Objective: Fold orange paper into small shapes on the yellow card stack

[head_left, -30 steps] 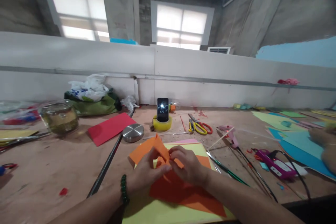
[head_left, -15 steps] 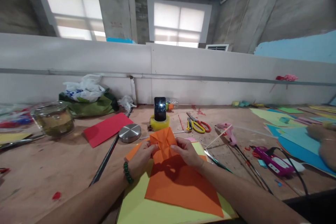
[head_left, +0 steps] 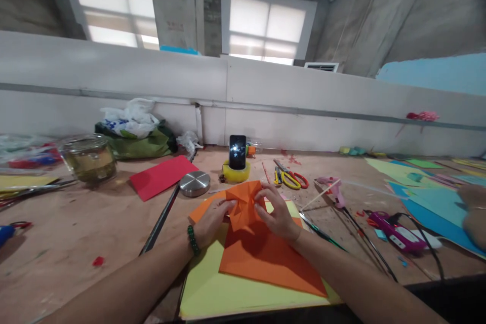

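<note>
A creased, folded piece of orange paper is held up in front of me, its centre pushed into pleats. My left hand pinches its left side between thumb and fingers. On the opposite side, my right hand grips the edge, index finger bent over the upper part and thumb lower down. Beneath lies a flat orange sheet, shaded by the hands. That sheet rests on yellow paper at the table's front edge. More orange paper sticks out behind my left hand.
Beyond the paper, a phone leans upright in a yellow tape roll. Scissors, a pink glue gun and a purple one lie right. Left are a metal lid, red card and glass jar. Another person's hand is far right.
My right hand's fingers have shifted upward along the folded paper's right edge, with the index finger now raised and bent. The left hand keeps its pinch. The whole view has swung slightly left.
</note>
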Demonstrator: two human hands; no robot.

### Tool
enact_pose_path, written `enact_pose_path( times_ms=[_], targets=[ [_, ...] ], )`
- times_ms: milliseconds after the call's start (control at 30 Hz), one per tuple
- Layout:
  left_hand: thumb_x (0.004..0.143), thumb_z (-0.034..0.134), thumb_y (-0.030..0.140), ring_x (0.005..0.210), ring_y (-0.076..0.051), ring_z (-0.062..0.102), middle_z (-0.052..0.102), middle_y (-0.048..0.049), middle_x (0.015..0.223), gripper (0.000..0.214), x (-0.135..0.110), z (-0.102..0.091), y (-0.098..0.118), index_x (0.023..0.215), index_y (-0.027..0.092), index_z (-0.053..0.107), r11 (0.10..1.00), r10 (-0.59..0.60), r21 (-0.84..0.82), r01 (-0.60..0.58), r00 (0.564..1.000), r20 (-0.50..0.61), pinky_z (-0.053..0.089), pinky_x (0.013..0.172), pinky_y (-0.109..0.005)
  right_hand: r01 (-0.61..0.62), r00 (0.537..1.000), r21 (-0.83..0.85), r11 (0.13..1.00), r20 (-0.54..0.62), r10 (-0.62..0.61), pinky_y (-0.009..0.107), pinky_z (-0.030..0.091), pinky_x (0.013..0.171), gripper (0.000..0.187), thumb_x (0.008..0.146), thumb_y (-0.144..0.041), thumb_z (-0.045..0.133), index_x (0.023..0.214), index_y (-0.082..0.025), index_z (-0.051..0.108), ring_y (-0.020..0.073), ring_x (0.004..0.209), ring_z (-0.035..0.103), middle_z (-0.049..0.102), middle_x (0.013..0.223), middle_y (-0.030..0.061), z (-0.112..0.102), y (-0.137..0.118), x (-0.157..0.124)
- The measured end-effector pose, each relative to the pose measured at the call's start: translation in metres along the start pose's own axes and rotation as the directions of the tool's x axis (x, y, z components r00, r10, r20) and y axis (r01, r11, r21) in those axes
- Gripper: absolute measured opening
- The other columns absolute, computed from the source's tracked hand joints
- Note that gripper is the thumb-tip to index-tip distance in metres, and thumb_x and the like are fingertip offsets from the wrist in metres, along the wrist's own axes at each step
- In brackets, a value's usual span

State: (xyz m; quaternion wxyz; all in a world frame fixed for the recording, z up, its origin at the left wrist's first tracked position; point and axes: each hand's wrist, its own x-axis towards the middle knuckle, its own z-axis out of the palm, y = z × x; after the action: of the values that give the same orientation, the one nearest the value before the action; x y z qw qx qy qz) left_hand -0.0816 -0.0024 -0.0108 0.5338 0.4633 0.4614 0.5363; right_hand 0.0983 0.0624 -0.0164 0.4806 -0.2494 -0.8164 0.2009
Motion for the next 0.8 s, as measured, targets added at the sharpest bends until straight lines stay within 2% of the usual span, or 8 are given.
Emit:
enact_pose_path(
  times_ms=[233,333,400,500,567,633,733,800],
  targets=[
    [0.068,0.062,0.048,0.059,-0.017,0.057,0.061,-0.0009,0.061,0.031,-0.004,0.004,0.004,0.067,0.018,0.058,0.995,0.039,0.096,-0.039,0.999,0.001,0.045,0.058,-0.028,-0.125,0.992,0.067,0.99,0.014,0.124,0.043,0.039,0.098,0.018,0.08,-0.035,0.058,0.07,-0.022,0.052,0.0253,0.11,0.053,0.058,0.11,0.0107,0.0,-0.001,0.001],
    [0.069,0.059,0.047,0.06,-0.017,0.056,0.06,-0.0001,0.063,0.029,0.001,-0.002,0.006,0.068,0.018,0.057,0.991,0.07,0.122,-0.062,0.995,-0.065,0.046,0.058,-0.028,-0.201,0.979,0.221,0.954,0.003,0.206,0.04,0.042,0.093,0.019,0.078,-0.034,0.057,0.066,-0.021,0.049,0.0237,0.102,0.056,0.06,0.106,0.0098,-0.005,0.004,0.004],
    [0.071,0.055,0.046,0.061,-0.018,0.057,0.057,0.0003,0.06,0.028,0.003,-0.007,0.008,0.064,0.019,0.054,0.986,0.094,0.145,-0.078,0.99,-0.106,0.047,0.059,-0.029,-0.281,0.958,0.36,0.89,0.044,0.284,0.037,0.044,0.089,0.021,0.072,-0.034,0.059,0.062,-0.021,0.045,0.0229,0.099,0.057,0.062,0.1,0.0079,-0.009,0.008,0.006],
    [0.071,0.054,0.043,0.072,-0.021,0.058,0.057,-0.0007,0.063,0.024,0.002,-0.014,0.013,0.061,0.021,0.051,0.973,0.151,0.199,-0.12,0.977,-0.148,0.048,0.066,-0.032,-0.484,0.875,0.466,0.741,0.242,0.419,0.033,0.046,0.078,0.02,0.061,-0.033,0.058,0.059,-0.022,0.042,0.0201,0.083,0.059,0.062,0.08,0.0029,-0.012,0.015,0.008],
    [0.071,0.055,0.04,0.079,-0.022,0.057,0.058,-0.0016,0.069,0.02,0.0,-0.017,0.017,0.063,0.022,0.053,0.962,0.179,0.234,-0.141,0.972,-0.15,0.048,0.071,-0.033,-0.604,0.795,0.434,0.668,0.386,0.467,0.03,0.047,0.067,0.016,0.057,-0.03,0.057,0.057,-0.021,0.044,0.0171,0.066,0.057,0.057,0.063,-0.0011,-0.013,0.019,0.01],
    [0.071,0.054,0.04,0.077,-0.022,0.056,0.058,-0.002,0.069,0.02,-0.002,-0.017,0.018,0.064,0.022,0.052,0.957,0.177,0.254,-0.143,0.977,-0.118,0.048,0.07,-0.032,-0.673,0.728,0.367,0.643,0.484,0.486,0.028,0.045,0.06,0.012,0.056,-0.026,0.059,0.057,-0.02,0.049,0.0149,0.056,0.055,0.053,0.054,-0.0035,-0.017,0.02,0.015],
    [0.072,0.049,0.041,0.064,-0.018,0.053,0.055,-0.001,0.062,0.023,-0.002,-0.013,0.016,0.062,0.021,0.051,0.955,0.14,0.267,-0.129,0.99,-0.023,0.045,0.059,-0.03,-0.726,0.647,0.285,0.626,0.589,0.483,0.028,0.047,0.063,0.018,0.054,-0.02,0.067,0.071,-0.017,0.062,0.0157,0.063,0.061,0.064,0.067,-0.0011,-0.03,0.011,0.035],
    [0.072,0.05,0.042,0.054,-0.014,0.046,0.048,0.0013,0.055,0.026,-0.002,-0.01,0.013,0.058,0.02,0.049,0.951,0.112,0.286,-0.12,0.993,0.045,0.039,0.051,-0.026,-0.739,0.637,0.279,0.613,0.584,0.503,0.03,0.048,0.078,0.032,0.062,-0.025,0.068,0.092,-0.019,0.065,0.0176,0.084,0.066,0.07,0.089,0.0031,-0.038,-0.001,0.053]
  ],
)
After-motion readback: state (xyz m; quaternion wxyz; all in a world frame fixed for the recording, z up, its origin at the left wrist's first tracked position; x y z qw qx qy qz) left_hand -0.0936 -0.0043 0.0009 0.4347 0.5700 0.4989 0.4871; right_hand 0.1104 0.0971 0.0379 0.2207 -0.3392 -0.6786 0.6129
